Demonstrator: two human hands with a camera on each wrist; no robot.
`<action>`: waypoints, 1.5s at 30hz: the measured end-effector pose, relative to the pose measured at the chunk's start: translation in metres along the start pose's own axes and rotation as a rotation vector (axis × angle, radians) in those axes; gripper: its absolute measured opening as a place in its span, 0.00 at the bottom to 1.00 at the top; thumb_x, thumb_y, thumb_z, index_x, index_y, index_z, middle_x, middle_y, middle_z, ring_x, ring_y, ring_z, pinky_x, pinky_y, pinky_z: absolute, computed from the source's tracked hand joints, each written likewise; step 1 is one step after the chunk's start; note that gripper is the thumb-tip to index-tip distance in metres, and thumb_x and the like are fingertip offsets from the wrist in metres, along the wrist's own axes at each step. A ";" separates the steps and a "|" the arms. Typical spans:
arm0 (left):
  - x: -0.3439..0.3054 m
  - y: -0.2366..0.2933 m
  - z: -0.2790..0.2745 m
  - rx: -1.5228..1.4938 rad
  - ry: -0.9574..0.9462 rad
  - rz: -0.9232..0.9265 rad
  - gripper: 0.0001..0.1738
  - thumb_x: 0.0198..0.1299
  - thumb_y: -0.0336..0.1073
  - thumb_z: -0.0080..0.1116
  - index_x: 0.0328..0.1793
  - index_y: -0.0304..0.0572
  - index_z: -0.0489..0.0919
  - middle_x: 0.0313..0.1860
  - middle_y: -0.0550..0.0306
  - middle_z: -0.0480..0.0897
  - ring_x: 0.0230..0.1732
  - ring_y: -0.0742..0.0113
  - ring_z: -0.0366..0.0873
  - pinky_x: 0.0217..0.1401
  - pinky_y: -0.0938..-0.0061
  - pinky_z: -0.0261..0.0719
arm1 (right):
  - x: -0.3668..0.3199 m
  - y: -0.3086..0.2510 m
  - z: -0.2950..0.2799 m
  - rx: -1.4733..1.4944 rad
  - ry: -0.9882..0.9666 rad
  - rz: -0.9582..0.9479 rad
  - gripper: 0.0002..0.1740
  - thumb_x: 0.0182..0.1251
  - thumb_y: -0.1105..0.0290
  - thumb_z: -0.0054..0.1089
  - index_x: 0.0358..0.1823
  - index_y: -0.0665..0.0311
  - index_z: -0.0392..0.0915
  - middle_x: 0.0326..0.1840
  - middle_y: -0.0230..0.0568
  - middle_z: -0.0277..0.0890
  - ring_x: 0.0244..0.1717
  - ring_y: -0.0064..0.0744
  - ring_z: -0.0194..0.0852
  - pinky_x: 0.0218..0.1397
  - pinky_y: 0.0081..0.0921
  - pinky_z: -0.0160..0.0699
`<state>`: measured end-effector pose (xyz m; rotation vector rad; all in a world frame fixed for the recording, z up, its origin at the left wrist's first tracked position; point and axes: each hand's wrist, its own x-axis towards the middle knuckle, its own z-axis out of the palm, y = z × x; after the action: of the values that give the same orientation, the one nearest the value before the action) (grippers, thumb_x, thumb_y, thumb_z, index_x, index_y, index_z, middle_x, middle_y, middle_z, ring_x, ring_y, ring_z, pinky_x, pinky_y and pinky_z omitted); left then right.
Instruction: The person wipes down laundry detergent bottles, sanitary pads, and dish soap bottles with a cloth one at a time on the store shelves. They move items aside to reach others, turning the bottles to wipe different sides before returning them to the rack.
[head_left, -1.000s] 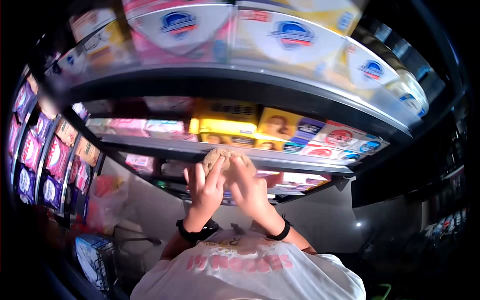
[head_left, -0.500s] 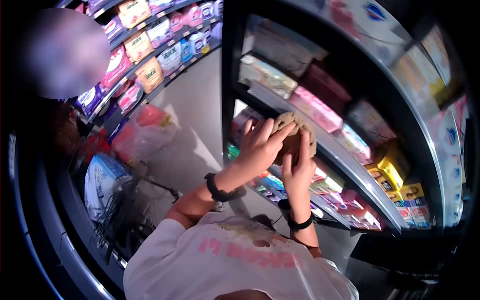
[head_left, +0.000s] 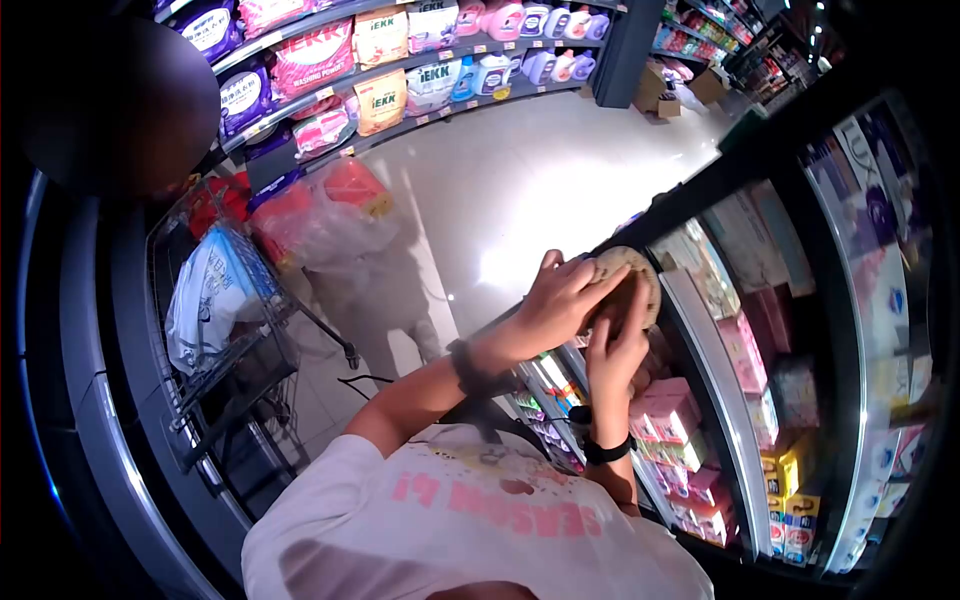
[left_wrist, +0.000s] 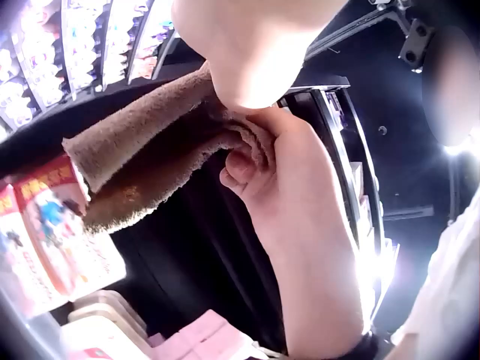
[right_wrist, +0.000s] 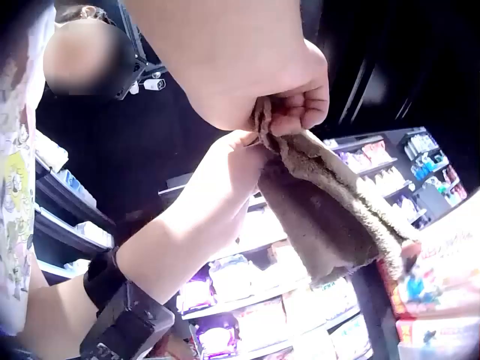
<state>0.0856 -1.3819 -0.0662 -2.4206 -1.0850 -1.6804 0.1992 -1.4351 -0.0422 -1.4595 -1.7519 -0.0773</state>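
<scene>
A brown, fuzzy towel (head_left: 647, 275) is held up before the chest, folded so that its layers stand apart. My left hand (head_left: 562, 300) grips its near side with the fingers extended over the cloth. My right hand (head_left: 620, 350) pinches it close beside the left. In the left wrist view the towel (left_wrist: 142, 135) stretches away from the right hand (left_wrist: 292, 180), its edges bunched in the curled fingers. The right wrist view shows both hands together at the gathered end, while the loose part of the towel (right_wrist: 322, 217) hangs toward boxed goods.
Shelves of boxed soap (head_left: 670, 410) stand close on the right, with a metal shelf edge (head_left: 715, 370) near the hands. Detergent bags (head_left: 315, 55) and bottles line the far shelves. A shopping cart (head_left: 250, 330) with bags is at left, near a person's blurred head (head_left: 120, 110).
The view has swung left from the soap shelf to the aisle, bringing the cart and detergent shelves in. Both hands keep hold of the towel and now appear farther right.
</scene>
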 end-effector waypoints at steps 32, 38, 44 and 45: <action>0.117 -0.225 0.036 -1.048 -0.906 -0.075 0.24 0.55 0.19 0.45 0.57 0.46 0.76 0.50 0.48 0.71 0.52 0.50 0.71 0.55 0.68 0.68 | 0.110 -0.033 0.168 0.159 0.118 0.421 0.33 0.63 0.75 0.49 0.68 0.76 0.50 0.38 0.54 0.75 0.36 0.38 0.76 0.41 0.27 0.73; 0.172 -0.286 0.052 -0.933 -0.768 -0.016 0.24 0.52 0.24 0.51 0.58 0.45 0.75 0.40 0.49 0.70 0.40 0.54 0.73 0.43 0.70 0.72 | 0.186 -0.020 0.201 -0.092 0.000 0.636 0.34 0.61 0.77 0.50 0.69 0.69 0.52 0.49 0.59 0.71 0.43 0.50 0.74 0.44 0.29 0.72; 0.195 -0.301 0.109 -0.992 -0.696 0.091 0.27 0.47 0.23 0.56 0.58 0.42 0.75 0.34 0.51 0.68 0.35 0.56 0.70 0.38 0.68 0.70 | 0.228 0.034 0.197 -0.269 0.172 0.684 0.30 0.62 0.79 0.46 0.67 0.67 0.54 0.68 0.58 0.51 0.64 0.58 0.57 0.59 0.39 0.65; 0.203 -0.296 0.115 -1.019 -0.712 0.097 0.27 0.47 0.23 0.56 0.58 0.42 0.75 0.34 0.51 0.68 0.35 0.56 0.70 0.38 0.68 0.70 | 0.233 0.040 0.192 -0.289 0.181 0.707 0.30 0.62 0.79 0.46 0.67 0.67 0.54 0.68 0.58 0.51 0.64 0.58 0.57 0.59 0.39 0.65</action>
<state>0.0607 -1.0066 -0.0569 -3.7767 0.0439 -1.5763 0.1339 -1.1377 -0.0408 -2.1334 -1.0329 -0.0880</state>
